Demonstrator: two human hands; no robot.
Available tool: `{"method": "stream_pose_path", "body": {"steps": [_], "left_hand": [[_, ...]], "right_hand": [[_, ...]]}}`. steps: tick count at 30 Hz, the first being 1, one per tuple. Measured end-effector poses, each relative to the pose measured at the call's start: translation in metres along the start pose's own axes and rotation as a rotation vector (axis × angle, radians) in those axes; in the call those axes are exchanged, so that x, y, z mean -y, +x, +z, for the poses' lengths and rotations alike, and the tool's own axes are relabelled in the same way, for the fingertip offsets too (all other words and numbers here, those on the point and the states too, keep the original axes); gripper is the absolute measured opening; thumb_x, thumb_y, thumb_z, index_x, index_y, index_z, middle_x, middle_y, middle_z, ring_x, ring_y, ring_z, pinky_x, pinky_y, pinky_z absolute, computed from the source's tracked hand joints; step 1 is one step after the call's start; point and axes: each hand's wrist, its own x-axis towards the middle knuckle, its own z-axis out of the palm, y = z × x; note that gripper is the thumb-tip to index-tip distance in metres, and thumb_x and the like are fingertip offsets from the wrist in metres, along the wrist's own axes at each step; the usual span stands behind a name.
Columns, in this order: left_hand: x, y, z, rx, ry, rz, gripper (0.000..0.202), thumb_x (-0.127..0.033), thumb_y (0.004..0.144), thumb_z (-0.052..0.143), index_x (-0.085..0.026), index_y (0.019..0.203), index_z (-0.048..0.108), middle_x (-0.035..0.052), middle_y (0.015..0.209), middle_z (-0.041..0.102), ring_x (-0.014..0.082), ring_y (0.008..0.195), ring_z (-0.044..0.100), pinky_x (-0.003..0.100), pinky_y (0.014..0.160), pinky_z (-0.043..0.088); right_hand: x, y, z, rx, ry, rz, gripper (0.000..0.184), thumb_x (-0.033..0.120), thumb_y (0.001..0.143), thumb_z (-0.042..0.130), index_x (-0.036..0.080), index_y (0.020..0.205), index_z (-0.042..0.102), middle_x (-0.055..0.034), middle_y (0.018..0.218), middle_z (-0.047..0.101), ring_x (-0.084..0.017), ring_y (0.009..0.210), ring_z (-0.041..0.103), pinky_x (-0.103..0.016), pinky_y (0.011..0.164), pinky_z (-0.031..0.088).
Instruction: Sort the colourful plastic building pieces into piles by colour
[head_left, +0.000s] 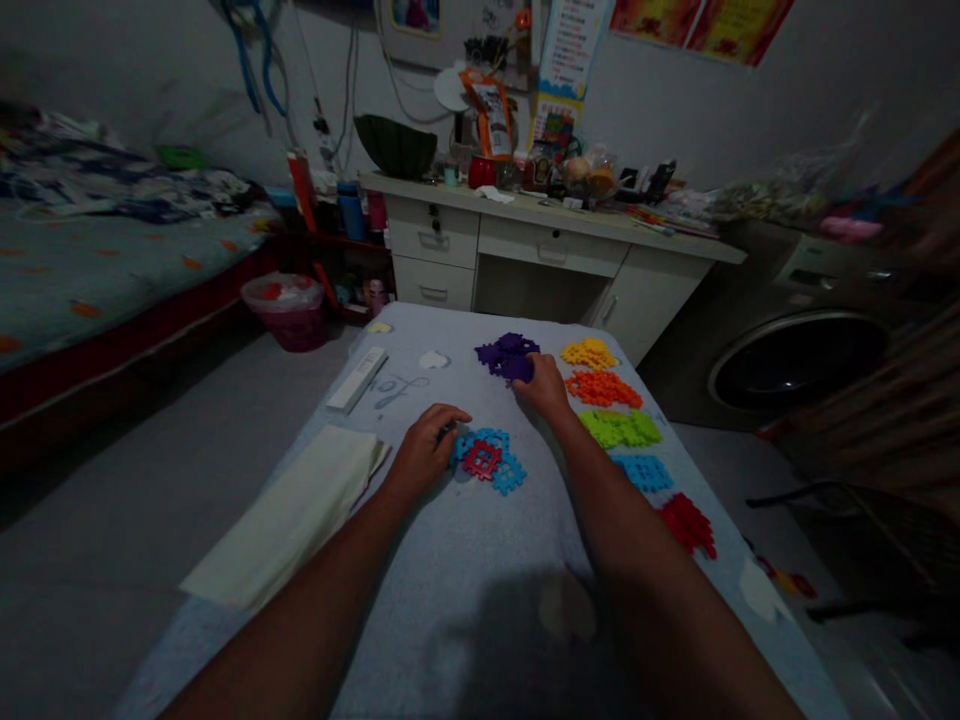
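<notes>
My left hand (427, 450) rests beside a small cluster of light blue interlocking plastic pieces (510, 473), fingers curved with a gap between index and thumb. A red interlocking piece (482, 459) lies on top of that cluster. Farther out, my right hand (545, 385) reaches to the near right edge of a purple pile of interlocking pieces (506, 352), thumb and fingers closed on a purple piece. Down the right side run sorted piles: yellow pieces (589, 352), orange pieces (604, 388), lime green pieces (619, 428), blue pieces (643, 472) and red pieces (688, 525).
A pale blue cloth covers the table (420, 640). On its left are a folded cream cloth (292, 515) and a long white box (357, 380). Beyond stands a cluttered white desk (435, 245), with a washing machine (787, 330) right and a pink bin (289, 320) left.
</notes>
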Motion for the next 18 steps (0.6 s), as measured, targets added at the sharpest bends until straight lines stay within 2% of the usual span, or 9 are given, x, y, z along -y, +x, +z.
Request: {"method": "stream_pose_path", "body": {"steps": [5,10,14,18], "left_hand": [[0.002,0.001,0.0,-0.061,-0.013,0.02,0.024,-0.016,0.087,0.045,-0.02,0.098,0.066,0.0064,0.102,0.064,0.0198,0.1,0.062,0.035,0.091,0.05],[0.007,0.002,0.002,-0.048,0.021,0.023,0.023,-0.017,0.089,0.045,-0.02,0.097,0.066,0.0067,0.103,0.063,0.0194,0.099,0.062,0.035,0.09,0.05],[0.013,0.0,0.002,-0.031,0.071,0.016,0.023,-0.015,0.086,0.046,-0.02,0.098,0.065,0.0063,0.103,0.063,0.0197,0.1,0.062,0.035,0.091,0.049],[0.015,0.001,-0.001,-0.064,0.107,-0.011,0.025,-0.016,0.084,0.047,-0.02,0.099,0.065,0.0066,0.106,0.063,0.0208,0.103,0.061,0.037,0.095,0.048]], "right_hand": [[-0.001,0.03,0.012,-0.045,0.019,0.026,0.038,0.015,0.075,0.065,0.016,0.113,0.062,-0.0102,0.115,0.055,-0.022,0.106,0.057,-0.032,0.097,0.046],[0.001,0.052,0.018,-0.023,0.022,0.03,0.033,0.011,0.075,0.062,0.015,0.108,0.064,-0.0101,0.112,0.057,-0.021,0.104,0.058,-0.032,0.097,0.044],[0.003,0.053,0.017,-0.021,0.025,0.017,0.033,0.008,0.075,0.06,0.013,0.107,0.065,-0.0131,0.115,0.058,-0.023,0.108,0.057,-0.034,0.101,0.043],[0.011,0.042,0.008,-0.068,0.057,-0.028,0.032,0.008,0.077,0.059,0.014,0.107,0.067,-0.0135,0.116,0.06,-0.024,0.11,0.057,-0.037,0.103,0.043]]}}
